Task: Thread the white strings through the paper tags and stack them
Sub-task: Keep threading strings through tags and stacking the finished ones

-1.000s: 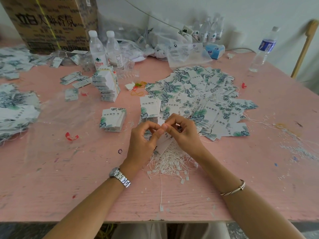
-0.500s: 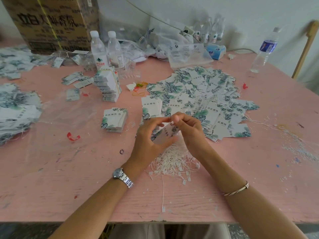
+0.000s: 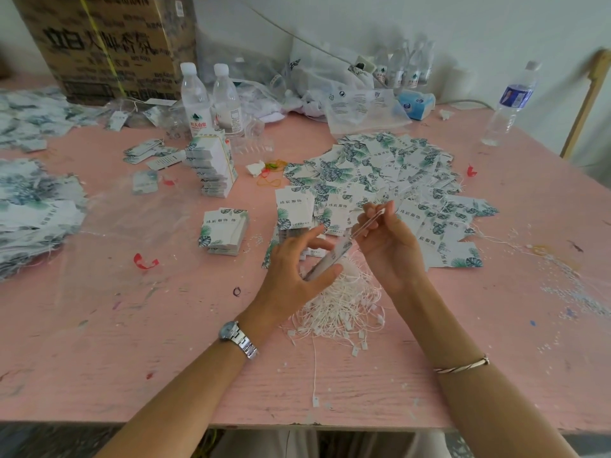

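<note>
My left hand [image 3: 297, 269] pinches a white leaf-printed paper tag [image 3: 327, 261] edge-on between thumb and fingers, above a heap of white strings [image 3: 340, 309]. My right hand [image 3: 386, 246] pinches a white string [image 3: 372, 219] pulled taut up and to the right from the tag's top. A wide spread of loose tags [image 3: 390, 180] lies behind my hands. A small stack of tags [image 3: 224, 231] sits to the left, and a taller stack [image 3: 213, 166] stands farther back.
Two water bottles [image 3: 211, 100] and a cardboard box [image 3: 109, 44] stand at the back left, another bottle [image 3: 510, 100] at the back right. Tag piles [image 3: 29, 209] cover the left edge of the pink table [image 3: 99, 325]. Plastic bags [image 3: 357, 104] lie at the back.
My hands have drawn apart: the right hand rose to the right, pulling the string out through the tag, while the left hand lowered with the tag.
</note>
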Tool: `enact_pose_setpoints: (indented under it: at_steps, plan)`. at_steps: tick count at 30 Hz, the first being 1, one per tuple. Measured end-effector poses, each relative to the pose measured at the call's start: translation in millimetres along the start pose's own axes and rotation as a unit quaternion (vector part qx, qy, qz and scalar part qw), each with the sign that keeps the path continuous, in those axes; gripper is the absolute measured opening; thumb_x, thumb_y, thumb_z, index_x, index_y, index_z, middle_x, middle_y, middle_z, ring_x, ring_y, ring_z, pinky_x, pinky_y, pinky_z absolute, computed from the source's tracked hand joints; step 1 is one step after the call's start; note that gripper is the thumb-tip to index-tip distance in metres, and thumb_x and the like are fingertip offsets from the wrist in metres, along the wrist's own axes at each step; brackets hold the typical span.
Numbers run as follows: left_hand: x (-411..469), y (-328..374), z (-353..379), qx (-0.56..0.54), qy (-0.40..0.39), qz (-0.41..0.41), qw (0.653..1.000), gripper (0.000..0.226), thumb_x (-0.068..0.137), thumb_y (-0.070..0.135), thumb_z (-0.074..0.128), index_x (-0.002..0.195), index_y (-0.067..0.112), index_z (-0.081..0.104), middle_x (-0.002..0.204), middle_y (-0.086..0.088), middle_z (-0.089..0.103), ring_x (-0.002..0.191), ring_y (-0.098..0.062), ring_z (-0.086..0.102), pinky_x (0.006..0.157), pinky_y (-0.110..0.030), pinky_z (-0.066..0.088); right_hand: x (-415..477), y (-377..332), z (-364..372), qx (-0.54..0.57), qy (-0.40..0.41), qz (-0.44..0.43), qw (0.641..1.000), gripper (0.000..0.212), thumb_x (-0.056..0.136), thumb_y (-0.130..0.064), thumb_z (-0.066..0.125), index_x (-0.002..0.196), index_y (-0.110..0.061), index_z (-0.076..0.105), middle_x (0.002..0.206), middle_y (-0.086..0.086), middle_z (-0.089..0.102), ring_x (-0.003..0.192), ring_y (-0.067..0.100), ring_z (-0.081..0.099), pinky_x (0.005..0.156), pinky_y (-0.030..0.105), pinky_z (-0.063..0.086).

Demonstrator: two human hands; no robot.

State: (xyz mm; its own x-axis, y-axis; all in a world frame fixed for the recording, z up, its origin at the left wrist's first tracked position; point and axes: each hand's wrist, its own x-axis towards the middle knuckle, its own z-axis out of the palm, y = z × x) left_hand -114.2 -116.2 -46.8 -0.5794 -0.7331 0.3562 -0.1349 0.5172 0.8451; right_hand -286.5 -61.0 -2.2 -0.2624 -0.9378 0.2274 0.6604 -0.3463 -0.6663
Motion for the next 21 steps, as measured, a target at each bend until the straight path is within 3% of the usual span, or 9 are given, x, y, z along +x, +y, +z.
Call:
enact_pose_setpoints:
  at_steps: [3,6,12,15,18,19,21]
  plan:
    - [0.3,-1.3,-0.9,-0.054,-0.008,-0.001,0.998,0.063,0.087,0.031,0.078,0.144,0.024,0.051,0.123,0.010,0.055,0.119,-0.004,0.052,0.090,-0.015,0.048,3.2,-1.6,-1.7,0.027,0.053,-0.014,0.998,0.025,0.094,-0.023,0.053,0.075,-0.018,0.069,0.084,-0.002,0.054,0.066,0.006,0.043,0.066,0.020,0.040]
    - [0.3,0.1,-1.2,-0.065,-0.004,-0.003,0.998,0.065,0.084,0.038,0.076,0.144,0.030,0.050,0.126,0.008,0.047,0.120,-0.001,0.048,0.091,-0.013,0.047,6.9,-0.7,-5.2,-0.009,0.136,-0.018,0.991,0.019,0.095,-0.019,0.055,0.078,-0.015,0.061,0.074,-0.003,0.053,0.060,0.007,0.040,0.060,0.020,0.036]
    - [0.6,-3.0,-0.2,-0.081,0.011,0.015,0.997,0.079,0.074,0.060,0.078,0.143,0.045,0.043,0.131,0.012,0.049,0.128,-0.012,0.049,0.101,-0.028,0.049,3.8,3.1,-13.9,-0.167,0.257,-0.012,0.952,0.021,0.098,-0.012,0.060,0.077,-0.010,0.059,0.063,-0.001,0.052,0.047,0.006,0.036,0.044,0.016,0.028]
    - [2.7,-1.3,0.0,-0.099,0.029,-0.006,0.995,0.091,0.070,0.078,0.065,0.148,0.039,0.036,0.131,0.018,0.051,0.125,-0.002,0.050,0.097,-0.022,0.049,2.0,5.7,-12.4,-0.259,0.263,-0.031,0.929,0.020,0.098,-0.012,0.061,0.078,-0.009,0.060,0.056,-0.004,0.052,0.047,0.006,0.038,0.045,0.016,0.032]
    - [3.8,-2.3,0.3,-0.107,0.071,0.004,0.992,0.092,0.081,0.081,0.048,0.152,0.025,0.033,0.115,0.025,0.051,0.099,0.006,0.055,0.081,-0.014,0.046,-0.2,8.7,-7.0,-0.311,0.245,-0.072,0.915,0.016,0.099,-0.012,0.060,0.083,-0.010,0.061,0.060,-0.002,0.059,0.049,0.007,0.042,0.047,0.017,0.036]
    - [3.5,-2.0,0.1,-0.099,0.088,0.009,0.991,0.087,0.088,0.077,0.042,0.154,0.021,0.034,0.112,0.021,0.052,0.091,0.000,0.057,0.076,-0.019,0.047,-1.7,10.0,-4.8,-0.325,0.226,-0.085,0.914,0.016,0.099,-0.013,0.059,0.084,-0.011,0.061,0.063,0.000,0.060,0.050,0.008,0.042,0.048,0.018,0.036]
    - [2.9,0.1,0.2,-0.080,0.119,0.011,0.990,0.069,0.101,0.062,0.032,0.155,0.019,0.036,0.111,0.008,0.053,0.091,-0.026,0.058,0.078,-0.045,0.051,-5.1,13.6,-0.6,-0.358,0.160,-0.107,0.914,0.017,0.101,-0.016,0.057,0.085,-0.011,0.060,0.068,0.004,0.059,0.053,0.010,0.041,0.051,0.019,0.034]
